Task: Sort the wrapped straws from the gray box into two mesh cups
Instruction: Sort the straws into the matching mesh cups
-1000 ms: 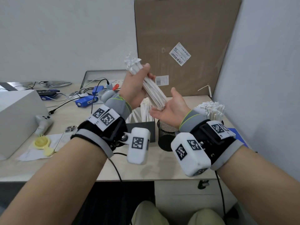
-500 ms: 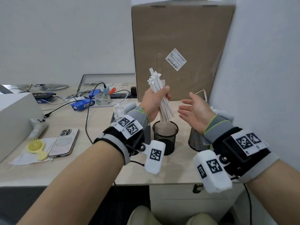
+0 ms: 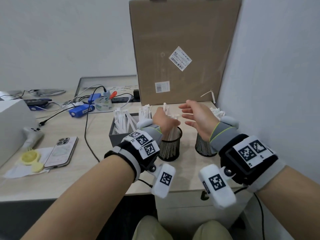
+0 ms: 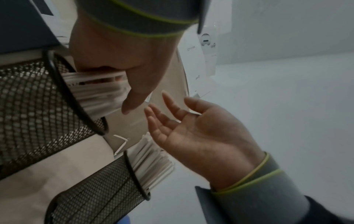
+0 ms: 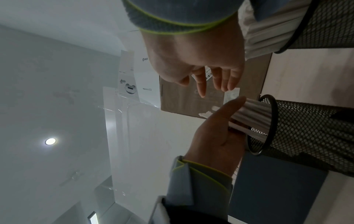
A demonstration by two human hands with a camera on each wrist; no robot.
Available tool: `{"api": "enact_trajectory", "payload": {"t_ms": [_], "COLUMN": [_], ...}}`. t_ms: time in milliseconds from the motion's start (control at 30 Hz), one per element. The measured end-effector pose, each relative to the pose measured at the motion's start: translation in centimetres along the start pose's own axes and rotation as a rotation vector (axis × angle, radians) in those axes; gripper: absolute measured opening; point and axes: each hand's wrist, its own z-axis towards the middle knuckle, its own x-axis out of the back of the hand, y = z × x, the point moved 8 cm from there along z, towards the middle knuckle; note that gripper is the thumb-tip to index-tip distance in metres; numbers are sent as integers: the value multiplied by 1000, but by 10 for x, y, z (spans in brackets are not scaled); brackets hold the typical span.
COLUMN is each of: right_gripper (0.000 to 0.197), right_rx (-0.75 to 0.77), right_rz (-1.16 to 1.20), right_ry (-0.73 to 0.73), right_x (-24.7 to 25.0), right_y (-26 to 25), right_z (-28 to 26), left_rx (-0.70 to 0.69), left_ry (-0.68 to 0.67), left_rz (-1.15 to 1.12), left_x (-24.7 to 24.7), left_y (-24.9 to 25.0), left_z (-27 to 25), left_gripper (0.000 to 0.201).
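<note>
Now left hand (image 3: pixel 164 119) round straws (image 3: pixel 170 129) in mesh cup (image 3: pixel 169 148).

I am reading "PICO" and "PICO 4" printed on the tall white carton (image 5: pixel 134 72) in my right wrist view. The white shipping label (image 3: pixel 180 58) on the brown cardboard box (image 3: pixel 183 40) is showing barcodes too small to read.

open gap between 2 mesh cups (image 3: pixel 170 144), cardboard box (image 3: pixel 183 49) blocking behind
</note>
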Motion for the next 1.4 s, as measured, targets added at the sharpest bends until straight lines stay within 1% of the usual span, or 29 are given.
{"api": "enact_trajectory", "payload": {"t_ms": [33,67,100,133,167,200,233,300,367,433,500,567,667,733,767,800,833,867,900,967,1033,1100,1167,1200,1233,1267,1333,1367,1400], "right_gripper": [25,21,19,16,15,15,16,16,15,12,10,10,23,21,17,13,10,9,9,14,20,22,22,22,21,22,22,22,22], "right_rx": [13,33,59,90,121,149,176,236,284,318,320,291,218,183,184,185,193,186,179,145,138,153,183,198,215,227,254,268,281], "right_rz": [-12,-24,-38,-58,-80,-98,-112,-148,-214,-340,-521,-746,-1005,-1059,-1073,-1084,-1096,-1109,-1110,-1082,-1083,-1086,-1083,-1087,-1098,-1111,-1122,-1122,-1122], "right_ry": [4,14,30,45,59,74,84,77,6,-60,-104,-153,-175,-159,-145,-138,-139,-145,-147,-136,-119,-127,-152,-156,-162,-174,-200,-209,-213], "right_x": [-1,-1,0,0,-2,-4,-7,-17,-43,-74,-102,-124,-134,-132,-129,-127,-128,-129,-127,-124,-119,-116,-116,-115,-114,-114,-114,-114,-114], "right_y": [-1,-4,-6,-8,-11,-14,-17,-26,-34,-41,-40,-32,-13,-4,-1,1,2,4,6,10,12,12,10,8,6,5,5,4,4], "right_z": [-1,-2,-2,-3,-3,-3,-4,-9,-13,-16,-15,-9,3,8,9,9,10,11,13,16,18,17,15,15,15,15,15,14,14], "left_rx": [-4,-6,-16,-20,-54,-67,-95,-89,-30,85,189,259,297,238,191,141,107,87,96,124,147,173,201,189,196,176,139,70,84], "left_ry": [-16,-43,-67,-87,-85,-58,-7,103,212,296,324,275,180,226,253,267,236,175,103,-34,-110,-177,-253,-297,-309,-321,-423,-472,-494], "left_rz": [1,11,20,21,19,15,1,-45,-43,44,178,273,341,436,453,436,427,433,464,545,574,539,566,598,590,533,553,563,512], "left_x": [1,4,6,9,16,27,42,77,118,153,173,176,165,162,158,151,141,129,115,93,79,68,60,55,55,55,52,51,51], "left_y": [-1,0,2,2,4,6,7,5,-11,-34,-54,-67,-73,-63,-56,-48,-42,-39,-37,-37,-39,-44,-53,-56,-55,-52,-43,-35,-35], "left_z": [2,1,-1,0,1,0,0,2,7,13,18,21,25,31,33,35,38,40,40,40,43,46,48,49,47,45,36,33,33], "left_gripper": [77,89,91,87,80,72,66,65,61,61,59,56,49,35,27,26,20,11,12,25,38,44,44,44,43,44,51,55,56]}}
